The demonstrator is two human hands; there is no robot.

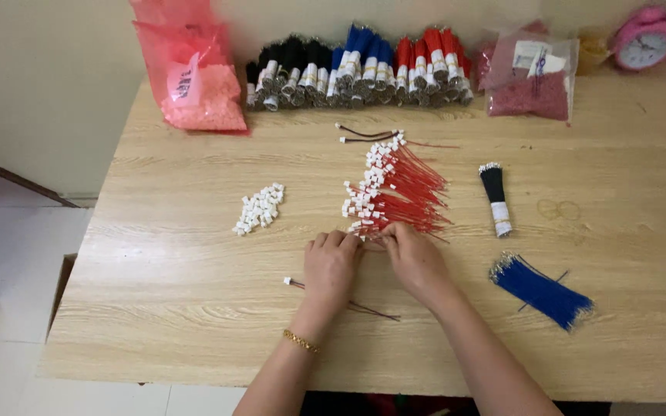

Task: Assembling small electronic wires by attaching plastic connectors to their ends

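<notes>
Left hand [331,262]: laid palm down on the counter [179,293], its fingers drawn together at the near end of the red wires [406,192]
Right hand [414,258]: set just beside the left, its fingers pinched on the wires with white connectors
Red wires: fanned at the counter's middle
Loose white connectors [259,209]: heaped to the left, apart
Blue wire bundle [541,291]: placed to the right
Black wire bundle [496,196]: laid beyond the blue one

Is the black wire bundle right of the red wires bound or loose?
Bound: a white band wraps the black wire bundle near its lower end, holding the strands together.
</notes>
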